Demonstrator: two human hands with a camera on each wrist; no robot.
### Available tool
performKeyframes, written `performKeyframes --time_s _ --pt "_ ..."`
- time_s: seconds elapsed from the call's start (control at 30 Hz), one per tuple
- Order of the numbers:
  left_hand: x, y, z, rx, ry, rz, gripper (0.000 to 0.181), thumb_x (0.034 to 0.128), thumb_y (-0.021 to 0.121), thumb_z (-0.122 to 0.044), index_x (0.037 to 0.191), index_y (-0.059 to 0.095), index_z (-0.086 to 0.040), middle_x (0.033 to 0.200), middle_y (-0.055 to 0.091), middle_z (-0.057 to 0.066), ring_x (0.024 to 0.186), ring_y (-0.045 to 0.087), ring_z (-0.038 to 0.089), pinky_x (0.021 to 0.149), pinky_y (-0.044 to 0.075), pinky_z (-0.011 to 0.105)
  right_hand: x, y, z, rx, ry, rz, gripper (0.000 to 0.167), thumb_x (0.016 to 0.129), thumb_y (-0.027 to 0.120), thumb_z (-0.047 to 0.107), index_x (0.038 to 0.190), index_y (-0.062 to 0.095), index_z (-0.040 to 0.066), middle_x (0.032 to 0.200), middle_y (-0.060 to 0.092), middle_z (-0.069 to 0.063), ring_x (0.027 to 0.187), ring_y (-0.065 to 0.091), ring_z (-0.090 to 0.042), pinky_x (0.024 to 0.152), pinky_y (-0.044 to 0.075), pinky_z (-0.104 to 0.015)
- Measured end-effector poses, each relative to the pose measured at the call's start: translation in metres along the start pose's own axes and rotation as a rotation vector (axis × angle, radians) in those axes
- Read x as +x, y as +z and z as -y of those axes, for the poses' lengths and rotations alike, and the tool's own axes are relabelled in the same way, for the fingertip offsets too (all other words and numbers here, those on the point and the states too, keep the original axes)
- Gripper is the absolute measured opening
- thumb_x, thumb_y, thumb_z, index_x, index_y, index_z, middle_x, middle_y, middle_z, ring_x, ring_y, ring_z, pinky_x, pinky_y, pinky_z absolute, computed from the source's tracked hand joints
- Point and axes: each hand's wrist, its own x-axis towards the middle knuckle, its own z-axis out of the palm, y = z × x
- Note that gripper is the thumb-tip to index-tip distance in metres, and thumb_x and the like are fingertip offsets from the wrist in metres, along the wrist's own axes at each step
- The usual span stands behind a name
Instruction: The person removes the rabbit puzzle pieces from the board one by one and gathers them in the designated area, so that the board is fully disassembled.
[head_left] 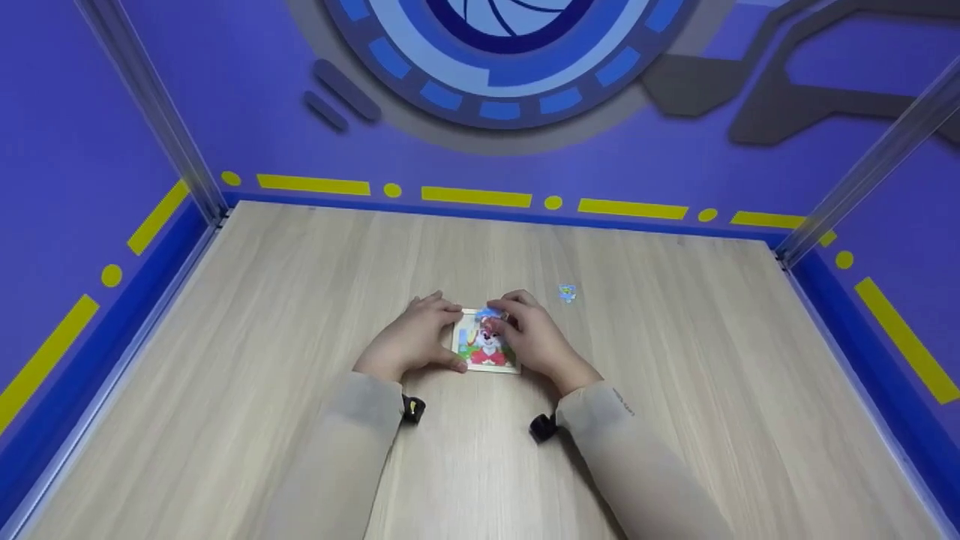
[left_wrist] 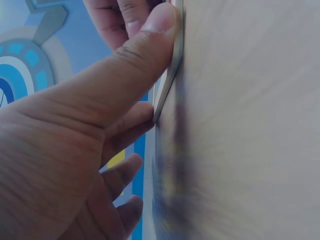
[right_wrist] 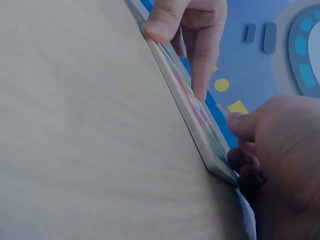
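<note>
A small jigsaw puzzle [head_left: 489, 355] with a cartoon animal in red lies in a pale wooden frame on the table. My left hand [head_left: 411, 337] grips this frame at its left side, thumb at the near corner and a finger at the far one. Over the upper right of the picture is my right hand [head_left: 541, 339], thumb and forefinger bent together around what seems a puzzle piece; only a pale sliver shows in the right wrist view, and the fingers hide the rest. The right hand's other fingers lie by the frame's right edge [right_wrist: 220, 172].
One loose blue puzzle piece [head_left: 567, 292] lies on the wooden table [head_left: 315, 277], beyond and right of the frame. Blue printed panels [head_left: 480, 169] with metal corner posts [head_left: 161, 105] enclose the back and sides.
</note>
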Motion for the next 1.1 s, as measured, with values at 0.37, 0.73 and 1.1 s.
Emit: performKeyframes --time_s 0.37,0.73,1.1 --pt "-0.001 -0.001 0.000 0.012 0.003 0.021 0.096 0.0860 0.098 -0.049 0.162 0.061 -0.004 0.173 0.056 0.011 0.176 0.028 0.041 0.147 0.014 0.062 0.001 -0.011 -0.009 0.131 -0.009 -0.093 0.036 0.115 0.067 0.021 0.150 0.073 0.011 0.149 0.063 -0.010 0.126 0.069 -0.027 0.115 0.061 -0.049" --pt "-0.002 0.000 -0.003 0.036 -0.020 0.017 0.087 0.0944 0.092 -0.046 0.163 0.060 -0.005 0.175 0.054 0.010 0.176 0.027 0.040 0.147 0.013 0.063 0.003 -0.020 -0.015 0.138 -0.012 -0.074 0.036 0.114 0.070 0.026 0.148 0.075 0.015 0.146 0.065 -0.006 0.119 0.066 -0.022 0.107 0.059 -0.040" --pt "-0.003 -0.001 -0.005 0.028 -0.028 0.027 0.086 0.0948 0.093 -0.043 0.164 0.059 -0.004 0.176 0.053 0.009 0.177 0.026 0.039 0.147 0.011 0.062 0.005 -0.052 -0.034 0.145 0.041 -0.158 0.037 0.114 0.070 0.019 0.149 0.074 0.011 0.152 0.063 -0.012 0.121 0.063 -0.026 0.107 0.055 -0.036"
